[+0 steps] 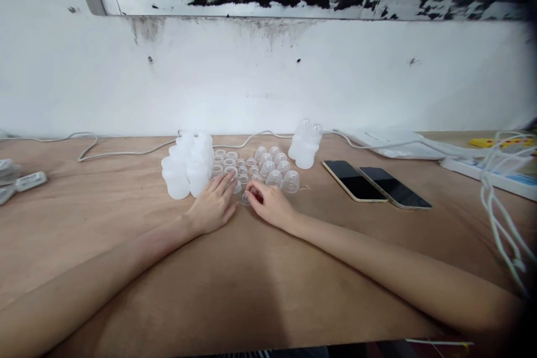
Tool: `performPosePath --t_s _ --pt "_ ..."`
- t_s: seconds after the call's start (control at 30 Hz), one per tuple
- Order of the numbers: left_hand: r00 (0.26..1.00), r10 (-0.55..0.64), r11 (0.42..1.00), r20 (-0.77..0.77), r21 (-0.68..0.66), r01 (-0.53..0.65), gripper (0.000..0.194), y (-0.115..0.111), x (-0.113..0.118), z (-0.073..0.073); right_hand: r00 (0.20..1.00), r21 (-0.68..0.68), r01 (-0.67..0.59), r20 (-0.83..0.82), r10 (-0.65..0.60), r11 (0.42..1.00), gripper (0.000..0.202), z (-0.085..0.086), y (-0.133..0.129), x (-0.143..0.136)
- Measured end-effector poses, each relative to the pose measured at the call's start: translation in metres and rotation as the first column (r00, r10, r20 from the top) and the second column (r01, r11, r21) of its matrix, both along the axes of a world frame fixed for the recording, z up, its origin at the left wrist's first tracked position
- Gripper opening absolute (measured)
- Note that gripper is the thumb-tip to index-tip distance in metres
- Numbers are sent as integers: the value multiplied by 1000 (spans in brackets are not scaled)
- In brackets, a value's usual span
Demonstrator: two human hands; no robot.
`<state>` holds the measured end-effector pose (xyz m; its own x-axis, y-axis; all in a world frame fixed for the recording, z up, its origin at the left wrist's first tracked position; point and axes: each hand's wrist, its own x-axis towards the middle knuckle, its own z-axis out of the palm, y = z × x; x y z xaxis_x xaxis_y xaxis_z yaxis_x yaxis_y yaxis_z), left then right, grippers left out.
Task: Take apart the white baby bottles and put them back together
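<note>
My left hand [215, 201] lies with fingers stretched out over the near end of the translucent screw rings [217, 170], resting on or just above them. Beside it, my right hand [271, 201] is closed in a pinch on a clear bottle nipple [244, 198] at the front of a small group of nipples [242, 170]. To the right of these stand rows of clear dome caps [291, 182]. Frosted white baby bottles [178, 179] are grouped upright on the left. My fingers hide some of the rings and nipples.
Several capped bottles [305, 148] stand at the back right. Two phones [354, 180] lie further right, near a plastic bag [390, 144], a power strip [495, 176] and looped white cables [497, 207]. Small white devices [30, 180] lie at far left. A cable [126, 154] runs along the wall.
</note>
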<state>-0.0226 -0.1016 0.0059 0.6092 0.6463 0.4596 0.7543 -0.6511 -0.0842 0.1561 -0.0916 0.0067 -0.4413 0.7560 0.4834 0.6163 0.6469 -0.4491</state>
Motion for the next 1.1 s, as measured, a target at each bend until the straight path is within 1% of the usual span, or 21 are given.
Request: performPosePath --t_s 0.13,0.27,0.33,0.43,0.53,0.6,0.67,0.7,0.73,0.8,0.87,0.93,0.97,1.03,1.1 --pt "999 7 1000 -38 13 -6 36 3 1 -1 992 60 -67 110 60 996 10 1 -9 4" --pt "998 -39 998 -42 55 42 27 -2 -1 0 974 119 -112 208 86 987 16 2 -13 5" --pt "998 -46 997 -37 65 49 24 -6 -2 1 956 115 -126 281 90 985 18 2 -13 5" --pt "999 19 998 -48 67 -16 19 -15 -3 2 915 104 -146 391 94 984 24 3 -14 5" --pt "995 77 997 -67 26 -76 17 -25 -1 2 891 101 -164 443 104 981 26 4 -16 6" --pt "995 94 994 -11 -56 -95 18 -28 1 1 903 84 -163 414 115 983 25 4 -16 6" --pt "981 116 985 153 -146 -93 25 -27 2 -1 937 70 -153 326 122 986 25 3 -15 7" --pt "956 124 980 266 -184 -76 30 -25 2 -2 957 69 -146 264 123 987 26 2 -15 7" --pt "915 125 976 383 -215 -44 34 -23 1 -3 973 71 -139 194 123 988 27 2 -14 7" --pt "801 106 963 589 -260 64 37 -16 0 -6 992 71 -125 37 123 990 27 0 -11 7" --pt "665 97 930 741 -305 203 34 -10 -2 -7 986 47 -115 -112 120 992 28 -1 -9 7" --pt "553 133 870 822 -365 332 32 -7 -2 -6 971 6 -104 -217 103 995 31 -2 -7 7" --pt "520 162 836 839 -396 378 32 -7 -2 -5 965 -10 -98 -246 92 995 33 -2 -6 7" --pt "496 214 788 841 -449 421 32 -7 -1 -3 960 -29 -90 -269 79 996 35 -2 -5 6" --pt "497 239 767 834 -476 429 33 -8 -1 -1 961 -31 -92 -263 81 995 33 -2 -5 6"
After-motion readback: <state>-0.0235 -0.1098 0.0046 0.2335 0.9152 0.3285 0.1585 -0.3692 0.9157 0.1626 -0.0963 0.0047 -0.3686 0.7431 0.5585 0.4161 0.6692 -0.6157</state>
